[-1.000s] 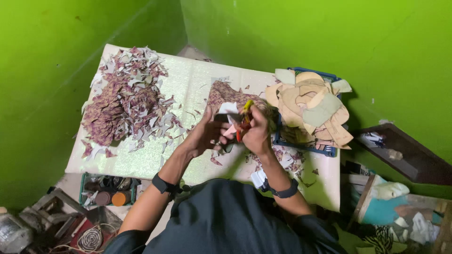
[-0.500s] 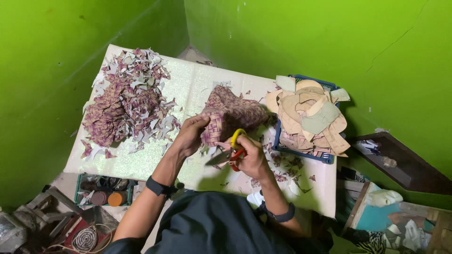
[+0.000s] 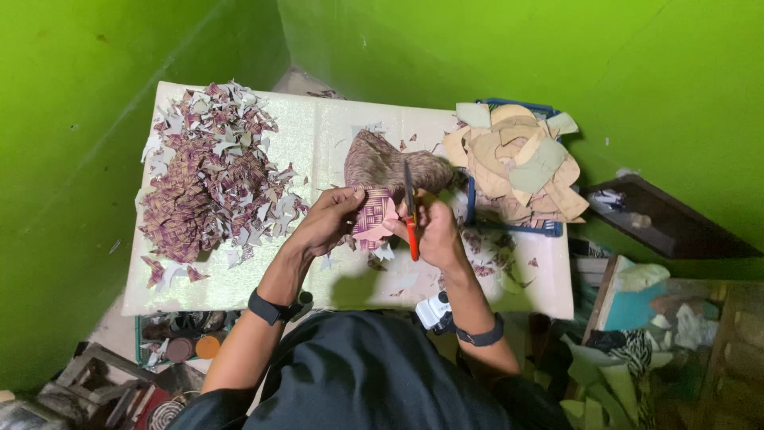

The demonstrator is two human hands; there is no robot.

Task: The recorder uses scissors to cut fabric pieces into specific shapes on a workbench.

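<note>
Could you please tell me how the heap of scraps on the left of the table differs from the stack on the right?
The scrap heap is purple-patterned, small jagged bits spread loosely on the table. The tan stack is plain beige, larger curved pieces piled in a blue tray. Both look like cut sheet material.

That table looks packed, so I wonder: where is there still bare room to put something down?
Bare table shows between the scrap heap on the left and the patterned pile, and along the near edge below the left hand. It is crowded around the right hand with the scissors, and by the tan cutouts.
</note>
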